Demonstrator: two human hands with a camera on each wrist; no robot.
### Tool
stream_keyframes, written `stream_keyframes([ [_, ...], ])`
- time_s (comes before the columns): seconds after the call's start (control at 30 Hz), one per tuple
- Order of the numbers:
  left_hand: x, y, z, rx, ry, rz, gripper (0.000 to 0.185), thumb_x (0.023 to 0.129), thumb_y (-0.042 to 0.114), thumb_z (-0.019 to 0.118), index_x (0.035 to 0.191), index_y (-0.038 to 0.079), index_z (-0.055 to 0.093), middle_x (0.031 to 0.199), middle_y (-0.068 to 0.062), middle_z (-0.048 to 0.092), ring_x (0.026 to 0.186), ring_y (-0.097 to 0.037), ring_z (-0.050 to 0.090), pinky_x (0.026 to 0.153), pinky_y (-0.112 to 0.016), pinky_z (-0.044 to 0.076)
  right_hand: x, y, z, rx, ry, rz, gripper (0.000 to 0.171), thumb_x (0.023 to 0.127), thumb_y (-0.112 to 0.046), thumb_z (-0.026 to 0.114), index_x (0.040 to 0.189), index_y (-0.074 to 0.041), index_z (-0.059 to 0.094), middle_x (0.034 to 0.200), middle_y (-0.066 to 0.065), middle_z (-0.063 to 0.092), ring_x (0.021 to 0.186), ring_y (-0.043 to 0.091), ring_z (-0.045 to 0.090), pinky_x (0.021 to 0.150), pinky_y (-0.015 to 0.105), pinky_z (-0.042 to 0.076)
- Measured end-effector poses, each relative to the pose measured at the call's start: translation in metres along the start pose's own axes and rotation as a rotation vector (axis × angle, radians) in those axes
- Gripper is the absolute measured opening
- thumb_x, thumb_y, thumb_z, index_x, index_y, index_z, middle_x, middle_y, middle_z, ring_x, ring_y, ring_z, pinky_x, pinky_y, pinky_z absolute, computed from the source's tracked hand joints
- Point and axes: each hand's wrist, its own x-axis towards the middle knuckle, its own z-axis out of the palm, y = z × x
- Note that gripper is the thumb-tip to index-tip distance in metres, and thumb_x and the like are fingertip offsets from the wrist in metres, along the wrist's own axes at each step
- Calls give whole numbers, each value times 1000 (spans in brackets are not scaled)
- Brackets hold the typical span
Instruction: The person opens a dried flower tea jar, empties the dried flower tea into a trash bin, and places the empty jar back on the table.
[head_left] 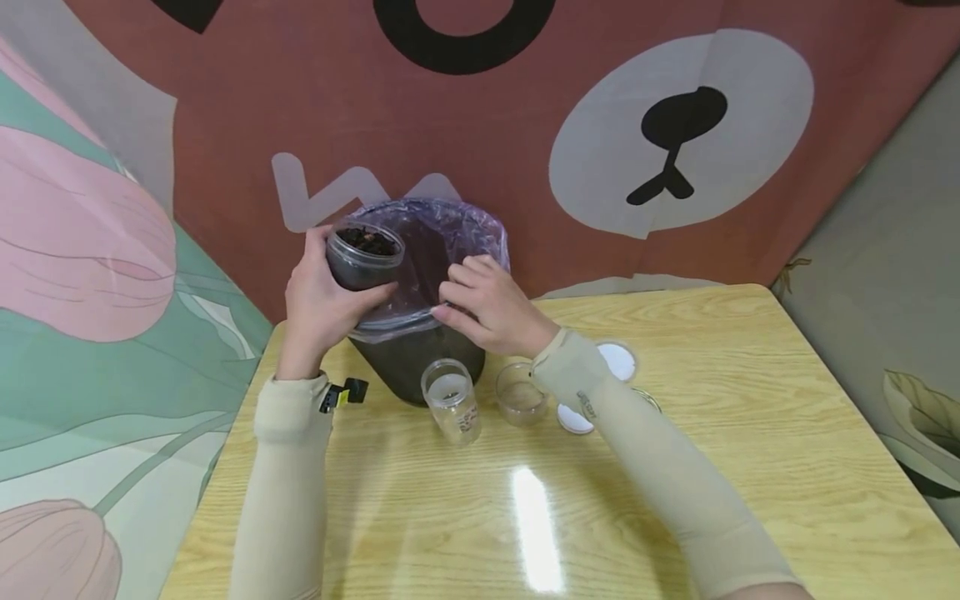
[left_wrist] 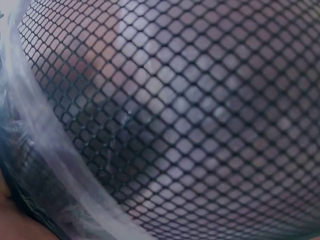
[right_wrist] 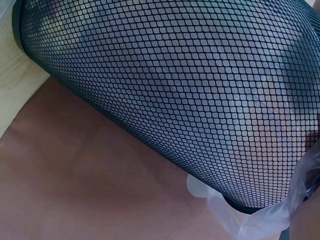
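Observation:
In the head view my left hand (head_left: 318,292) grips a clear jar (head_left: 367,271) of dark, crumbly material, with the thumb along its near side. The jar is held over the left rim of a dark mesh trash bin (head_left: 416,362) lined with a thin purplish plastic bag (head_left: 468,221). My right hand (head_left: 487,304) has its fingers curled at the bin's right front rim; the fingertips are partly hidden. Both wrist views look mostly at the bin's mesh wall (left_wrist: 210,115), with liner plastic (right_wrist: 270,220) at the rim.
A tall clear jar (head_left: 452,412) with handwriting on its side stands before the bin. Right of it are a low round clear container (head_left: 520,400) and white lids (head_left: 617,361), partly behind the right sleeve. A printed fabric wall (head_left: 517,125) rises behind the wooden table (head_left: 450,517).

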Motion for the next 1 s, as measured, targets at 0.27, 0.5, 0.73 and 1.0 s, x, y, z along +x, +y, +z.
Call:
stream_keyframes([
  [0.27,3,0,-1,63,-36,0,99,73,36,92,151,9,39,141,-17,58,124,-39,57,102,-61,45,0,1,2,-2,25,-2,58,111,-53,27,84,-12,58,80,3,45,82,23,43,82,40,38],
  [0.5,6,1,-1,129,-44,40,97,72,30,94,154,16,45,146,-15,58,130,-40,54,105,-65,42,2,2,1,9,32,5,58,111,-53,28,84,-11,58,80,3,44,82,23,43,82,40,37],
  [0.73,6,4,1,148,-62,33,97,68,20,94,153,16,48,145,-17,59,131,-42,52,104,-68,41,-1,4,-1,5,27,16,44,109,-44,43,83,-11,58,79,3,45,81,23,43,84,42,39],
  [1.0,5,5,-1,167,-76,52,91,64,14,94,147,17,55,141,-16,62,129,-41,53,103,-68,42,-1,3,2,13,35,14,54,111,-51,33,84,-11,58,79,3,45,81,23,43,81,40,38],
])
